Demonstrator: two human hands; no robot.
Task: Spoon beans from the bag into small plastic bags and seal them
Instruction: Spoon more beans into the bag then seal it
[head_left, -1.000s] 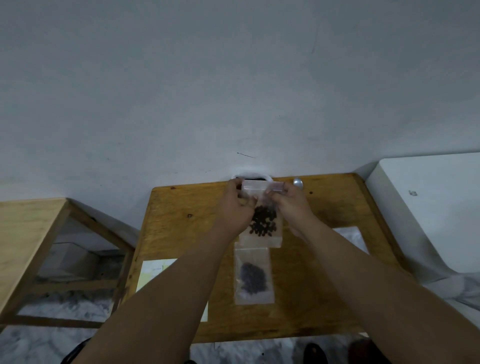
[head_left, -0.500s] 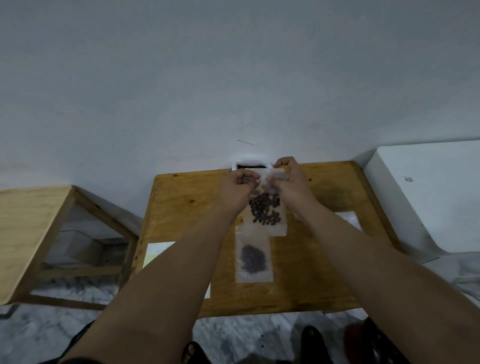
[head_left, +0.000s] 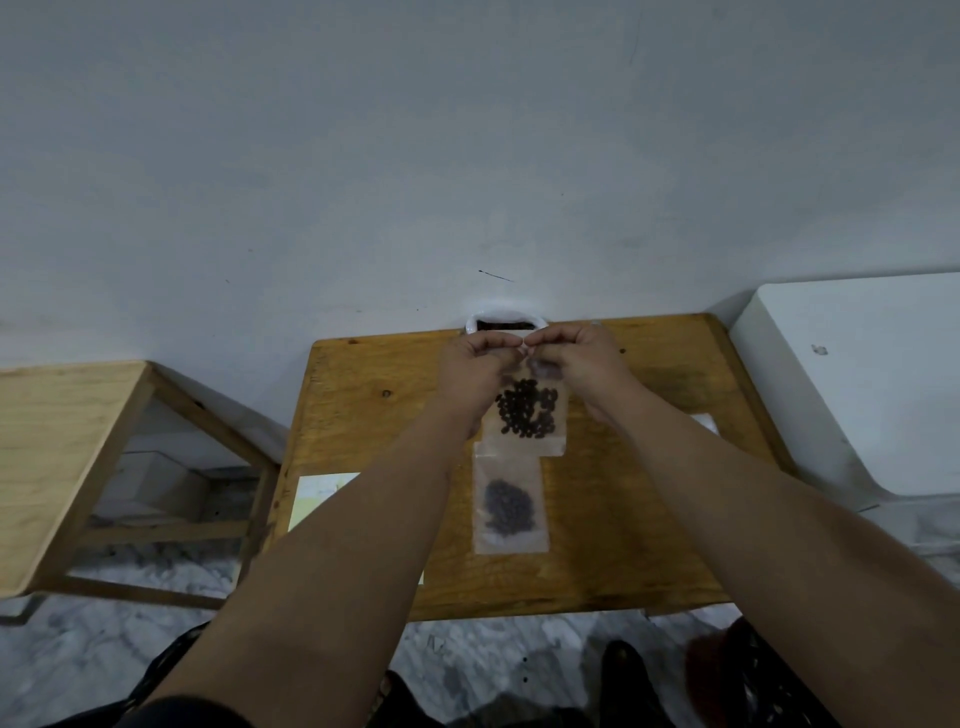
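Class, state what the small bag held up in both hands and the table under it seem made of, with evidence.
Small see-through bag of dark beans: thin clear plastic, faintly frosted; the beans show through it. Yellow-brown table: wood, probably varnished; grain lines and dark knots show.

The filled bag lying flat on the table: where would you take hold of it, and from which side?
Pinch the bare film margin at the near end of the flat bag, coming from the person's side. Its beans bunch mid-bag, and the far end sits beneath the held bag, so that end is likely crowded.
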